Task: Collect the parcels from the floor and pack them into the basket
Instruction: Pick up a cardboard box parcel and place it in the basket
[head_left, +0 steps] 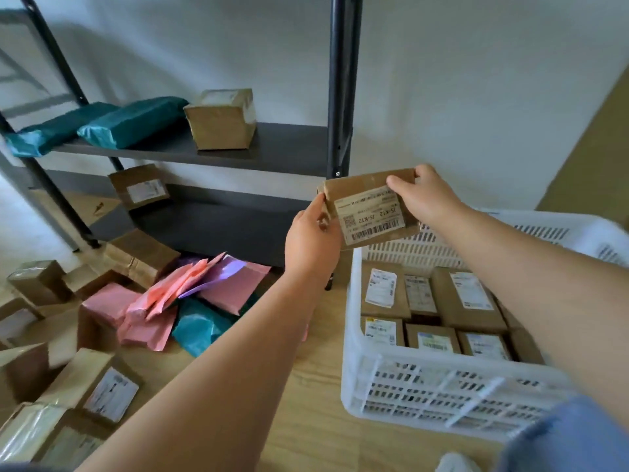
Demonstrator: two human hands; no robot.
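Note:
A brown cardboard parcel (369,207) with a white barcode label is held in the air over the far left corner of the white plastic basket (401,386). My left hand (311,238) grips its left end and my right hand (425,195) grips its upper right corner. The basket stands on the wooden floor at the right and holds several labelled brown boxes (459,301) laid flat. More parcels lie on the floor at the left: brown boxes (98,383), pink mailers (160,301) and a teal mailer (200,325).
A dark metal shelf rack (272,148) stands against the white wall, with teal packages (129,122) and a brown box (221,119) on it. Another brown box (139,187) sits on a lower shelf. Bare wooden floor (306,386) lies between the pile and the basket.

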